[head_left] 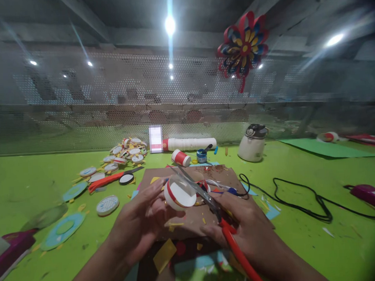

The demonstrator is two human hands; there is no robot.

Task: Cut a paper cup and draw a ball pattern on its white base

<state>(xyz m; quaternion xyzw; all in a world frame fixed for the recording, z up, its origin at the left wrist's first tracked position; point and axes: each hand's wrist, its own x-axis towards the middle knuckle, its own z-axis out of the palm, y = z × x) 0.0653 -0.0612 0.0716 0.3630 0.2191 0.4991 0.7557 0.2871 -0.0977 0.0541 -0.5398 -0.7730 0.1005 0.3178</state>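
Here you are, above the brown cardboard point(159, 172), your left hand point(141, 220) cradling the short red-and-white paper cup piece point(181, 195), fingers curled around its left side; how hard they press, you can't tell from here. Your right hand point(243, 219) closes its fingers around the orange-handled scissors point(213, 206), blades parted across the cup piece's right side. Its thin wall looks feather-light and easily dented, likely stiffest around the flat base, so a gentle grip there, clear of the blades, seems safest; squeezing the wall could buckle it.

White, red-banded cup point(179, 196); red scissor handles point(241, 254)
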